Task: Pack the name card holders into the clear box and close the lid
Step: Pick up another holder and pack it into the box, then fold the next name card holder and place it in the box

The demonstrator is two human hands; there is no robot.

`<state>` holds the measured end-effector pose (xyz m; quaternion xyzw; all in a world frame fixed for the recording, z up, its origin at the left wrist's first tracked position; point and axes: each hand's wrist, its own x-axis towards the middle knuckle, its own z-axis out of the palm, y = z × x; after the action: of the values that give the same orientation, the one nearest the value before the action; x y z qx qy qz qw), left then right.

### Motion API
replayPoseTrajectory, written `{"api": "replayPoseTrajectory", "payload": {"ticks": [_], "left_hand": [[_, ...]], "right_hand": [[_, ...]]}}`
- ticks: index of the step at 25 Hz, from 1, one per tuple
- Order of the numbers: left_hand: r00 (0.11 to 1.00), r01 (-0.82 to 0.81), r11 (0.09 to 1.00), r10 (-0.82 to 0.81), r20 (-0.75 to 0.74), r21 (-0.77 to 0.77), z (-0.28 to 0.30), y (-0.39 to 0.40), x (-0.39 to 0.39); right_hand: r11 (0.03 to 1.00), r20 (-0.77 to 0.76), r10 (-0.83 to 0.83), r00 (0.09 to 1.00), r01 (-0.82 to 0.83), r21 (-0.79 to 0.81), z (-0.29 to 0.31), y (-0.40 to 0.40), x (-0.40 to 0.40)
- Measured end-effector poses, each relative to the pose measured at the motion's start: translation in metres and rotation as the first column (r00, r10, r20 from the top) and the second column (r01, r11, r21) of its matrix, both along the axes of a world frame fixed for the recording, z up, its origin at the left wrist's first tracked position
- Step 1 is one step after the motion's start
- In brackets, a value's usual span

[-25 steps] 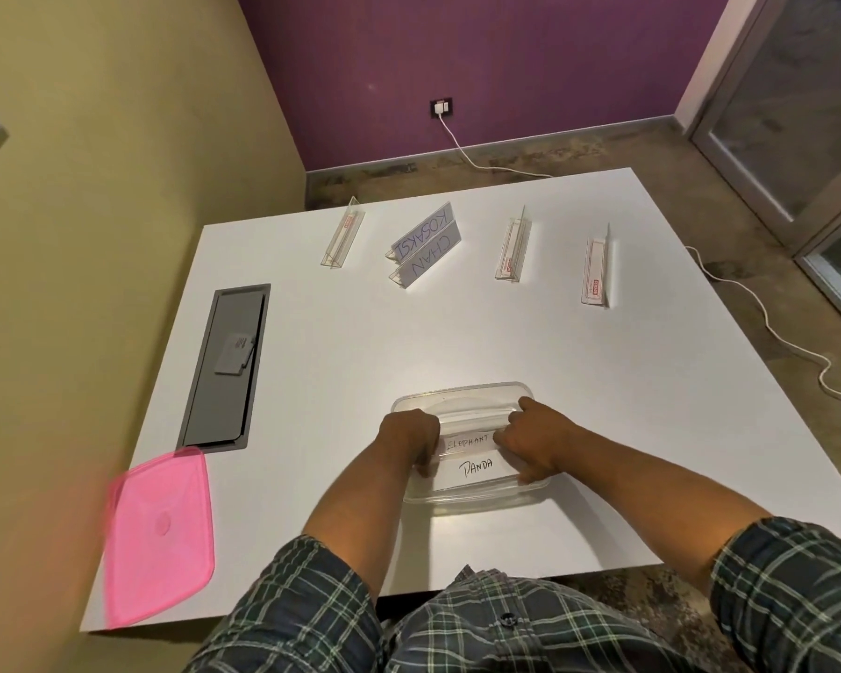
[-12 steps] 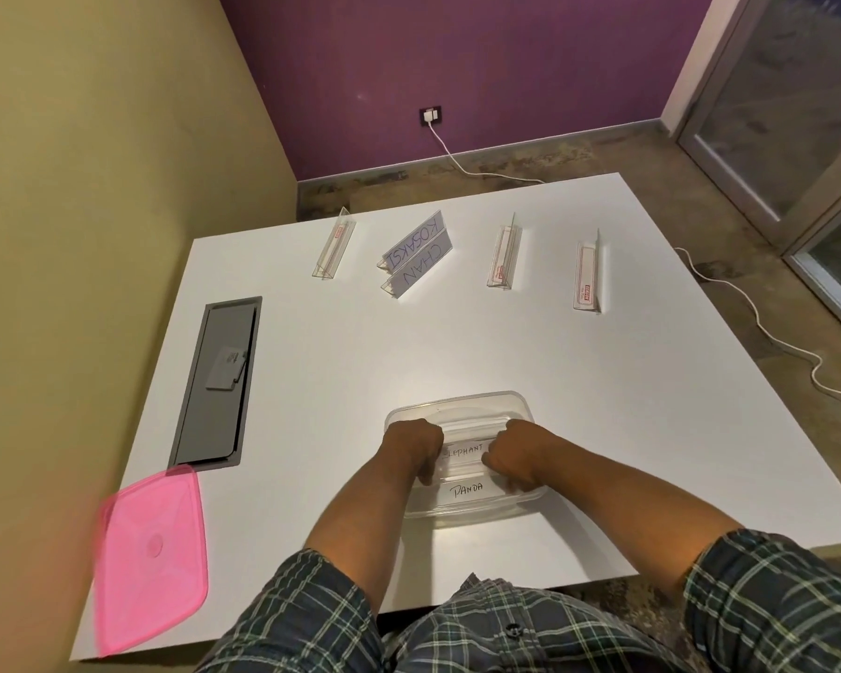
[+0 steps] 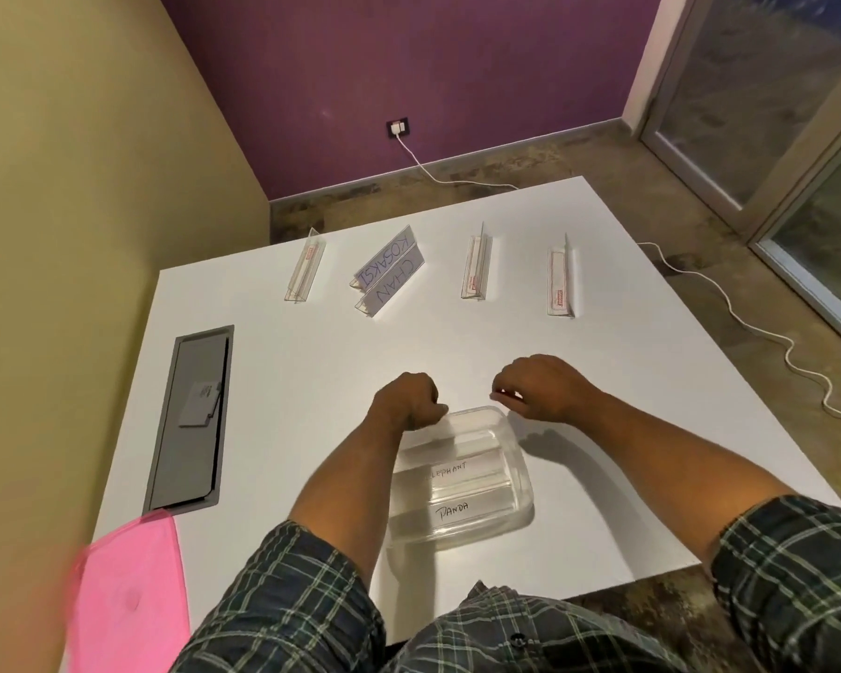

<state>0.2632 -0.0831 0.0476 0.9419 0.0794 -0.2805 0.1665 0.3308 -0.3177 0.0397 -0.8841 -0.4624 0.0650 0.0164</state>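
Clear plastic is what everything here is made of: the clear box (image 3: 462, 478) sits on the white table (image 3: 603, 405) right in front of the person, open, with two name card holders reading ELEPHANT (image 3: 450, 471) and PANDA (image 3: 452, 510) lying inside. Five more holders wait in a row at the far side, well apart from the box: one at the left (image 3: 305, 267), the KOSAKSI (image 3: 384, 258) and CHAN (image 3: 393, 284) pair touching, then two more (image 3: 477, 267) (image 3: 560, 279). The pink lid (image 3: 132, 595) lies at the near left corner.

The left hand (image 3: 406, 398) hovers curled and empty over the box's far rim; the right hand (image 3: 537, 386) hangs beside it, fingers loosely bent, holding nothing.

I'd guess those holders are light, stiff and slick; pinching each along its upright ridge looks safest.
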Motion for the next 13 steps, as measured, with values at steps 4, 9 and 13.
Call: {"api": "replayPoseTrajectory", "payload": {"ticks": [4, 9, 13], "left_hand": [[0.976, -0.066, 0.998, 0.068, 0.205, -0.015, -0.001, -0.014, 0.024], [0.949, -0.044, 0.999, 0.051, 0.311, -0.030, -0.004, -0.052, 0.075], [0.950, -0.005, 0.998, 0.022, 0.312, -0.058, -0.012, -0.092, 0.114]], "right_hand": [[0.967, 0.048, -0.254, 0.966, 0.253, 0.024, -0.001, -0.036, 0.044], [0.814, -0.047, -0.578, 0.814, 0.580, 0.040, -0.012, -0.067, 0.103], [0.748, -0.153, -0.663, 0.733, 0.657, -0.093, -0.023, -0.079, 0.147]]}}
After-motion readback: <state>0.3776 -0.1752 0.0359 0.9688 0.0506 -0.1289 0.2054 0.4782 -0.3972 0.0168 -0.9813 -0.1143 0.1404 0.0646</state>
